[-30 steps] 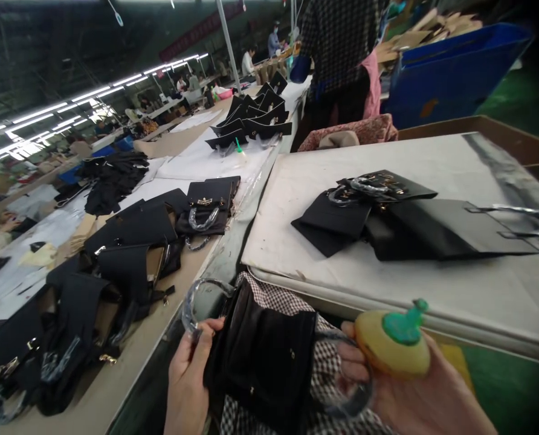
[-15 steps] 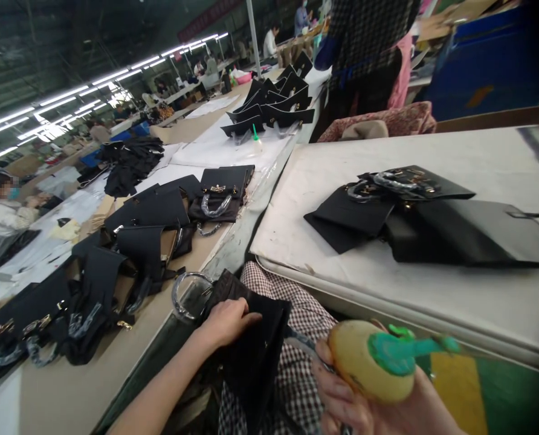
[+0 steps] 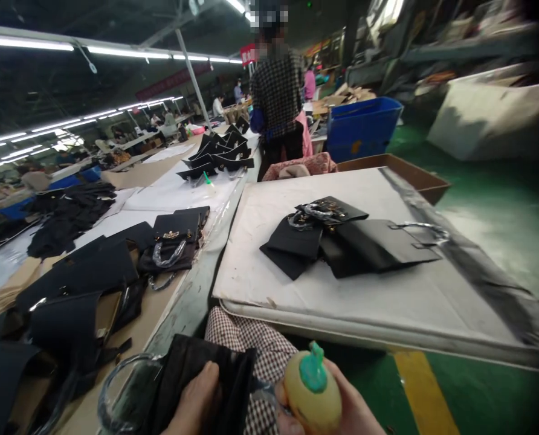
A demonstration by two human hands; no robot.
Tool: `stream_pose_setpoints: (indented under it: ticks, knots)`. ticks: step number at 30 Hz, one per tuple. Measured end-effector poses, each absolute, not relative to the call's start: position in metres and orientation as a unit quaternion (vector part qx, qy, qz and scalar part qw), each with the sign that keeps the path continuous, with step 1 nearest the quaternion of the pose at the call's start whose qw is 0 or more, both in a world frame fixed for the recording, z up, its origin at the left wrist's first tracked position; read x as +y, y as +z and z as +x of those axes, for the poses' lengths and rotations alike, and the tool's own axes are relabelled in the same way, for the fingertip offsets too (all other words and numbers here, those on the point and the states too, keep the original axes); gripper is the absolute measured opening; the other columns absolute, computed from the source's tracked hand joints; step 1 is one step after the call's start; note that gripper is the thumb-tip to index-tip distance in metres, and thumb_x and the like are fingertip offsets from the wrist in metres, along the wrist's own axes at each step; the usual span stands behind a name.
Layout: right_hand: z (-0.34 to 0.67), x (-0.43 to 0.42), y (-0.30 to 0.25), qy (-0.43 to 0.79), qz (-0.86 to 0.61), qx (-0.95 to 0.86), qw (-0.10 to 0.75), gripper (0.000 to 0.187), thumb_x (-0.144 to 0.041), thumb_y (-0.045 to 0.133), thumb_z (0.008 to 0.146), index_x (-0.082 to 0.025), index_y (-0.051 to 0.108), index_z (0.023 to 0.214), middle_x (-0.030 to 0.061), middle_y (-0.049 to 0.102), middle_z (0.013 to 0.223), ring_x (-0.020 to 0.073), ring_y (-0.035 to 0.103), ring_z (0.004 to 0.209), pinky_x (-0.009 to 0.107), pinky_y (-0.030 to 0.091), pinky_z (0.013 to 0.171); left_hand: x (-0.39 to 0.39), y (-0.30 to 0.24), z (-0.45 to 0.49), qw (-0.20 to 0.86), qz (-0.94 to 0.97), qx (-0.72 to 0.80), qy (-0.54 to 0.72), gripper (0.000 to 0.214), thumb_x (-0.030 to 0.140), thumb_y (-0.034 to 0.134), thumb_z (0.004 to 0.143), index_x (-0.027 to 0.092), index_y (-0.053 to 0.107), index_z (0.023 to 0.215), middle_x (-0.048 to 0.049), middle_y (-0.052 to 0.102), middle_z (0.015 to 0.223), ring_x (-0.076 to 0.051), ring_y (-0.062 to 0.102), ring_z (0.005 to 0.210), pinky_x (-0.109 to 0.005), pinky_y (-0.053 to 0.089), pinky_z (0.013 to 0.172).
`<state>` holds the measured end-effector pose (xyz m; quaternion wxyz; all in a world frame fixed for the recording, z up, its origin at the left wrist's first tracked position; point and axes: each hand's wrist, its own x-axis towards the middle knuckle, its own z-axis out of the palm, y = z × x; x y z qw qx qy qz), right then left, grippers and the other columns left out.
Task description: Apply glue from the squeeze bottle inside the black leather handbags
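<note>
My left hand [image 3: 197, 402] lies on a black handbag [image 3: 192, 377] resting in my lap over checkered cloth; its fingers curl against the bag's side. The bag's plastic-wrapped handle [image 3: 119, 386] sticks out to the left. My right hand [image 3: 342, 408] is wrapped round a round yellow squeeze bottle [image 3: 312, 394] with a green nozzle pointing up. Both hands sit at the bottom edge of the view.
A white padded table [image 3: 342, 302] ahead carries a few flat black bags [image 3: 342, 238]. The long bench [image 3: 170, 302] on the left holds several black bags and pieces. A person in a checked shirt [image 3: 276, 103] stands beyond, near a blue bin [image 3: 362, 127]. Green floor lies to the right.
The view has tilted up and swung right, so my hands sit lower in it. The bottle's nozzle has turned from sideways to upright. My left hand stays on the bag.
</note>
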<state>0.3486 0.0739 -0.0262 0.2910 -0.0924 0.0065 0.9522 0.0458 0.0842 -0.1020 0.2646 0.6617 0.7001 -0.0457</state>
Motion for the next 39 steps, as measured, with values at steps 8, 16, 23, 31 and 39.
stream_pose_setpoints:
  ticks: [8,16,23,31,39]
  knots:
    - [0.359,0.103,-0.014,0.933,-0.051,0.053,0.353,0.062,-0.068,0.075,0.086,-0.011,0.079,0.110,0.0127,0.075,0.100,0.0186,0.069,0.077,0.039,0.057,0.086,0.096,0.012,0.020,0.463,0.528,0.642,0.309,0.022,0.041,0.059,0.096,0.022,0.069,0.101,0.0003,0.065,0.088,-0.016,0.059,0.076,-0.024,0.049,0.070]
    - [0.360,0.176,0.034,0.921,-0.077,-0.072,0.374,0.058,-0.062,0.063,0.095,-0.010,0.076,0.114,0.0259,0.073,0.131,0.0238,0.075,0.102,0.040,0.055,0.101,0.072,0.057,0.036,0.222,0.756,0.556,0.264,0.064,0.001,0.047,0.088,0.026,0.068,0.143,-0.0101,0.071,0.134,-0.023,0.069,0.123,-0.037,0.057,0.108]
    - [0.315,0.232,0.078,0.951,-0.068,-0.198,0.227,0.074,-0.072,0.038,0.101,-0.008,0.070,0.118,0.0244,0.076,0.117,0.0230,0.074,0.088,0.032,0.061,0.074,0.043,0.063,0.062,-0.180,0.850,0.463,0.175,0.030,-0.005,0.047,0.084,0.019,0.064,0.082,-0.0087,0.064,0.091,-0.026,0.067,0.100,-0.042,0.063,0.096]
    - [0.241,0.259,0.064,0.931,-0.160,-0.252,0.208,0.064,-0.061,0.038,0.107,-0.006,0.068,0.120,0.0209,0.080,0.098,0.0255,0.077,0.077,0.036,0.064,0.065,0.030,0.075,0.074,0.171,0.719,0.604,0.299,0.020,0.029,0.053,0.104,0.020,0.071,0.104,-0.0076,0.077,0.103,-0.022,0.074,0.093,-0.029,0.061,0.081]
    - [0.313,0.211,-0.028,0.911,-0.205,-0.134,0.333,0.066,-0.064,0.040,0.105,-0.008,0.074,0.115,0.0206,0.080,0.112,0.0236,0.079,0.093,0.033,0.061,0.084,0.048,0.019,0.050,0.266,0.395,0.763,0.437,0.036,0.043,0.053,0.101,0.020,0.072,0.121,-0.0124,0.073,0.134,-0.030,0.061,0.136,-0.044,0.042,0.121]
